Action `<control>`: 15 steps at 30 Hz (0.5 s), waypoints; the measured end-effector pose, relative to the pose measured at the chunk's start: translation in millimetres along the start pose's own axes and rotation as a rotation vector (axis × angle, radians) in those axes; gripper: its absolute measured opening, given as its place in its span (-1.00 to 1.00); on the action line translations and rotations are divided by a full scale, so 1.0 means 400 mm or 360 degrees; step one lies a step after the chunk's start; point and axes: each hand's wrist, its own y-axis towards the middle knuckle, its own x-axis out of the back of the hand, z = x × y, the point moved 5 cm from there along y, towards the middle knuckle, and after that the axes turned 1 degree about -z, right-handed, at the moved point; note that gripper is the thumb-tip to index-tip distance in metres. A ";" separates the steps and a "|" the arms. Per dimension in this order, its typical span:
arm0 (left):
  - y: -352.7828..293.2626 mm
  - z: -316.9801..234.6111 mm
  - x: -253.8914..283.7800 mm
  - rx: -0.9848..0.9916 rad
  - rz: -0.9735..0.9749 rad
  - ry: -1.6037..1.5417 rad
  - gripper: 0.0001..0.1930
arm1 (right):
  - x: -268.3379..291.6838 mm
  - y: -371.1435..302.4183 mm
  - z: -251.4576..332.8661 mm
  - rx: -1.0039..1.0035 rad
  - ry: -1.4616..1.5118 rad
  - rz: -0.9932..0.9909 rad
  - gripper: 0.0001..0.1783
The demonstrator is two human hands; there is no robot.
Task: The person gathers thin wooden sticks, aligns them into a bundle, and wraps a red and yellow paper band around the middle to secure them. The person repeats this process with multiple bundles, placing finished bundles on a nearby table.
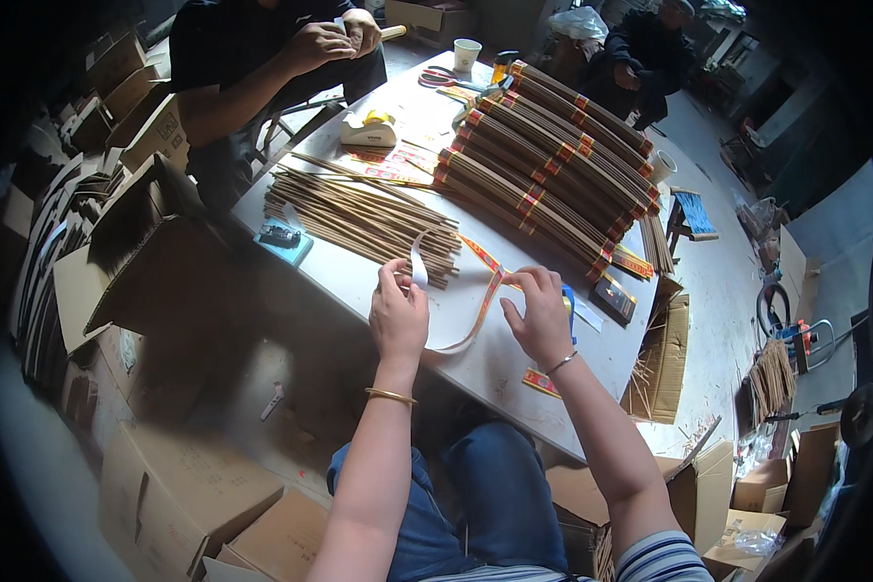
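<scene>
A long paper strip (492, 287), red and yellow on its face and white on the back, loops above the white table (461, 373). My left hand (400, 312) is closed on its white end, fingers curled. At the other side, my right hand (539, 312) pinches the printed part between thumb and fingers. Just beyond my left hand lies a loose pile of thin brown incense sticks (359, 215). Stacked bundles of similar sticks (543, 160), wrapped in red and gold bands, fill the far right. A blue object (569, 308) is partly hidden behind my right hand.
A tape dispenser (369, 131), red-handled scissors (438, 77) and a paper cup (466, 54) stand toward the far side. A teal device (283, 242) sits at the left edge. Cardboard boxes (189, 485) crowd the floor. One person (262, 82) works opposite; another (640, 63) sits farther back.
</scene>
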 end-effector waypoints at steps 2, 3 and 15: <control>-0.003 -0.035 0.032 -0.0105 -0.0143 -0.0213 -0.67 | -0.026 0.046 -0.002 0.0086 -0.0077 -0.0058 -0.52; -0.007 -0.067 0.048 -0.0236 -0.0179 -0.0232 -0.66 | -0.035 0.065 -0.002 0.0122 -0.0115 -0.0087 -0.48; -0.048 -0.132 0.124 -0.0686 -0.0197 -0.1010 -0.50 | -0.025 0.172 0.070 0.0068 0.0667 0.0030 -0.76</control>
